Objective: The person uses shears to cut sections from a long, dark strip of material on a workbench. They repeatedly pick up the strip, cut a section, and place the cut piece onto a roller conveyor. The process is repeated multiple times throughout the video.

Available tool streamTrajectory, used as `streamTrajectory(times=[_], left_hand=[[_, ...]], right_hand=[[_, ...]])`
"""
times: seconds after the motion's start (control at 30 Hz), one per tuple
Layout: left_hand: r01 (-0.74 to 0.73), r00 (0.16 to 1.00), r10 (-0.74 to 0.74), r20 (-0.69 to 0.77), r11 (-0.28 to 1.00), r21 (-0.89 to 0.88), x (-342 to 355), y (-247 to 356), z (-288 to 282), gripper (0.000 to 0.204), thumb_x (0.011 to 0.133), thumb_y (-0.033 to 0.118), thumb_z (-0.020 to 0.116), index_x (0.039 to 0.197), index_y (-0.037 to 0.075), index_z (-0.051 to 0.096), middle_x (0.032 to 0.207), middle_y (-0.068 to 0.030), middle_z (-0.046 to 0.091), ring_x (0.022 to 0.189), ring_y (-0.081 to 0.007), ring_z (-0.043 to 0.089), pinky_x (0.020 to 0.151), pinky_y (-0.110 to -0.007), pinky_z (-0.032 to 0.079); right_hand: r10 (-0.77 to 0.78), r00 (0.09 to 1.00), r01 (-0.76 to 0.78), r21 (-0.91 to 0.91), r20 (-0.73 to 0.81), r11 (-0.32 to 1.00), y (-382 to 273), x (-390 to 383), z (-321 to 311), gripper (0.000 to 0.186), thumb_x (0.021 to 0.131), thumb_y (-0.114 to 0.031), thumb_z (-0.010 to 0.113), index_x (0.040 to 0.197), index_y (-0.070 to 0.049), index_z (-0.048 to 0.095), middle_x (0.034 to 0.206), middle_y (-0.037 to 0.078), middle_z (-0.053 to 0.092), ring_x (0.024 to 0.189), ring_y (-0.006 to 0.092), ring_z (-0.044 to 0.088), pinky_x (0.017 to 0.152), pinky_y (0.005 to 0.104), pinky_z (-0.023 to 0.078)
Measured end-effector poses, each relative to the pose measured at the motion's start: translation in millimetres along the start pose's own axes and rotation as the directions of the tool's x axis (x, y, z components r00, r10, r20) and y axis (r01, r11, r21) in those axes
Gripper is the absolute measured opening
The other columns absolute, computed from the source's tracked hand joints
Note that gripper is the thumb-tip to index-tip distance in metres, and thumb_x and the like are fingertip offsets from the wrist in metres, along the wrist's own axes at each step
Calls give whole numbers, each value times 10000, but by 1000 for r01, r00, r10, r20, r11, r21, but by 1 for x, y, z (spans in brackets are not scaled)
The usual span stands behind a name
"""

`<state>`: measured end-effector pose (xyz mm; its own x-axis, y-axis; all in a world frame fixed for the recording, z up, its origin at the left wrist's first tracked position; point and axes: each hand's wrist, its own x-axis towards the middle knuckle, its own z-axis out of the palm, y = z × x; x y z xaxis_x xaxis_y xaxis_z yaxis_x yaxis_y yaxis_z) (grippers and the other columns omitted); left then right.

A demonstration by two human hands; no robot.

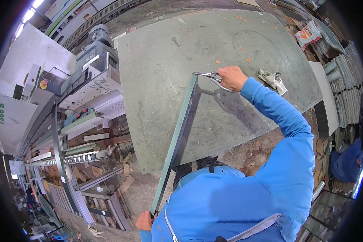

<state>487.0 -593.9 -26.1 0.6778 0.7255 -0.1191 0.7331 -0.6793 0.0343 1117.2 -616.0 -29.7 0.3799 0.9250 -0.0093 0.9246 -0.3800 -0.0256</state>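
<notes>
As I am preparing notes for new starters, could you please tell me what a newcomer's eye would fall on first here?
Probably the long green strip, slanting from the left hand near the lower edge up to the pliers in the right hand. Next come the bright blue sleeve at right and the large grey-green tabletop, with crumpled pale gloves on its right side.

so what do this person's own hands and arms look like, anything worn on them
The left hand and right hand are bare. The right sleeve is bright blue, long and creased, reaching the wrist. Only a short blue stretch of the left sleeve shows.
</notes>
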Motion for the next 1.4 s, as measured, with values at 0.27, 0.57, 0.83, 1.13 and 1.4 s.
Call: streamTrajectory(times=[0.27,0.57,0.83,1.13,1.4], left_hand=[[-80,995,83,-62,996,45,-4,-11,9,354,700,389,656,637,119,436,591,-73,441,501,-277,470,437,-385,366],[54,985,40,165,846,-531,151,38,-24,344,741,369,646,791,32,602,711,-175,601,638,-326,591,588,-393,456],[-34,984,148,95,688,-725,419,164,44,536,701,499,651,779,-31,665,698,-167,642,638,-237,617,608,-366,473],[-434,901,341,-270,722,-538,402,188,-20,186,762,215,574,796,33,592,801,-191,608,770,-375,574,677,-434,458],[414,836,-413,-361,907,-81,421,-325,-49,278,836,264,477,937,64,641,927,-184,609,876,-377,573,770,-459,462]], right_hand=[[-54,999,53,-93,0,994,2,-4,-12,140,669,-135,533,662,-9,591,623,184,584,631,358,595,559,442,458],[389,873,-372,114,-295,921,42,-44,12,195,701,-227,550,735,-37,571,697,186,592,688,382,581,597,466,461],[443,830,-234,508,-340,829,-85,-67,-14,283,679,-260,679,719,-36,510,710,187,583,722,389,558,585,451,412],[524,828,-419,405,-197,813,-105,-97,34,321,749,-316,645,736,-16,532,720,206,579,695,397,556,592,441,419],[701,702,-531,565,-125,632,-125,-155,70,283,766,-232,655,710,1,504,632,196,528,574,344,483,556,400,399]])
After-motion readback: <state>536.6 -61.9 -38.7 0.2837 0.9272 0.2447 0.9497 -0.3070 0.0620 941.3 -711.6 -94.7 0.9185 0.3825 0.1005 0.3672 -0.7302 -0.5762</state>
